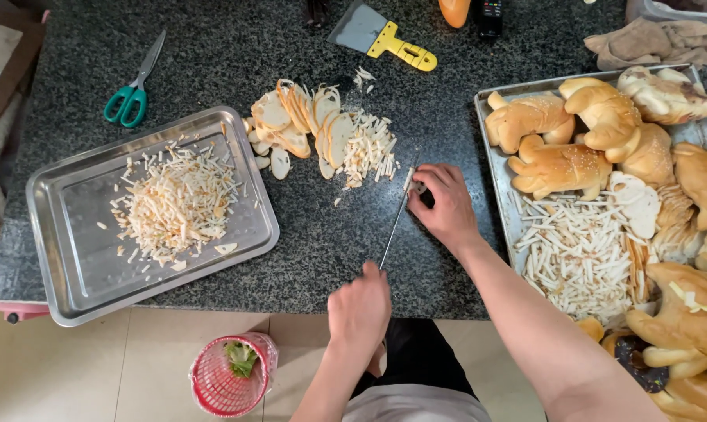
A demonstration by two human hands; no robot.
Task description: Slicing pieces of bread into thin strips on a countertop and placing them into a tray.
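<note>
My left hand (359, 309) is closed around the handle of a long thin knife (392, 230) at the counter's near edge. The blade points away from me. My right hand (447, 207) pinches the blade near its tip, where a small pale piece of bread (409, 178) sticks. Just beyond lie a pile of bread strips (369, 148) and a fan of sliced bread rounds (298, 125) on the dark granite counter (322, 242).
A steel tray (72, 258) with shredded bread sits at the left. A second tray (498, 187) at the right holds whole rolls and more strips. Green scissors (130, 94), a yellow-handled scraper (381, 35) and a cloth (650, 39) lie at the back. A red basket (228, 379) stands on the floor.
</note>
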